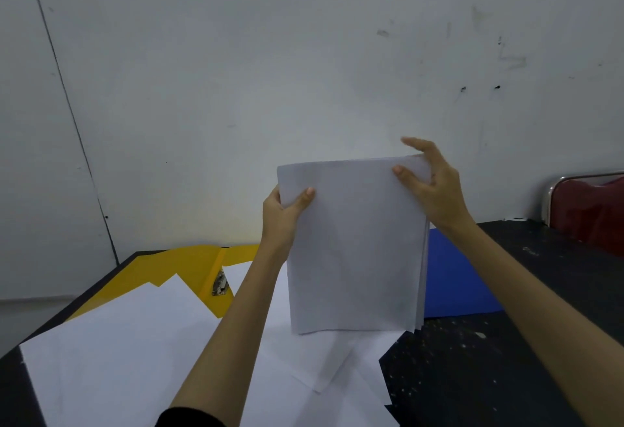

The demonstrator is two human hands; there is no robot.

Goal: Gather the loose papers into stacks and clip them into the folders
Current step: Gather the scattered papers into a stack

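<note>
Sleeve fabric, black (189, 418), shows at the bottom edge where the left forearm enters. Loose white papers (135, 352) lie fanned over the near left part of the dark table (479, 369), overlapping one another and reaching its near edge; the table's bare right part is speckled with pale flecks. Above these sheets, a stack of white papers (354, 251) is held upright, its lower edge just over the loose ones; whether it touches them I cannot tell. The left hand (283, 217) grips the stack's left edge near the top, thumb on the near face and fingers behind. The right hand (429, 187) holds the top right corner, thumb pressed on the near face, fingers curled over the top edge. Behind the loose sheets, toward the table's far left corner, a yellow folder (189, 268) lies open with a metal clip (220, 283) by its spine, partly covered by paper. A blue folder (456, 274) lies flat behind the stack, toward the far edge. Beyond the far right corner stands a red chair back (587, 210) with a chrome frame, and a scuffed white wall (270, 72) rises behind everything.
</note>
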